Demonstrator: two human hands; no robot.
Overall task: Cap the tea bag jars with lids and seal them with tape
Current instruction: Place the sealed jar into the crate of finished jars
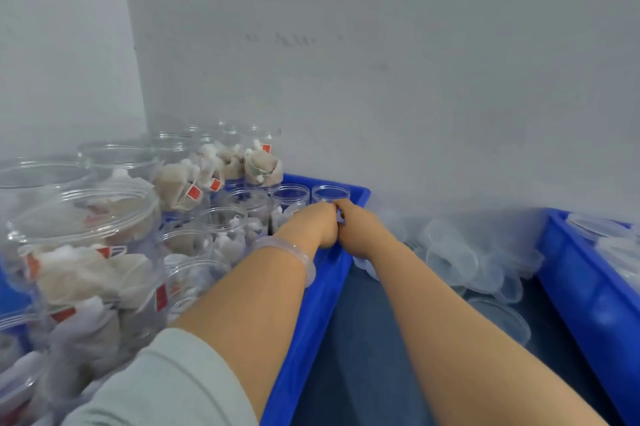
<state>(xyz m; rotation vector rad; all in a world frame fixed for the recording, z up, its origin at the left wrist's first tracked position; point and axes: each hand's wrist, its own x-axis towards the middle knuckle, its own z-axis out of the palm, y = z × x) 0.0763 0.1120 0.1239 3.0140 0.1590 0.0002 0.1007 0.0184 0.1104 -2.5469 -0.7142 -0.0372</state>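
Several clear jars [221, 218] holding tea bags with red tags stand in a blue bin [311, 315]; more filled jars [86, 252] are stacked at the left. Two open-topped jars [330, 193] stand at the bin's far right corner. My left hand [311, 225] and my right hand [356, 228] meet just in front of those jars, knuckles touching, fingers curled down and away from me. What the fingers are closed on is hidden behind the hands. A heap of clear plastic lids [460, 252] lies to the right of the bin. No tape is in view.
A second blue bin [581, 287] at the right edge holds more clear lids [602, 228]. A white wall rises close behind both bins. A dark gap [363, 356] runs between the bins under my right forearm. A clear bangle [294, 252] sits on my left wrist.
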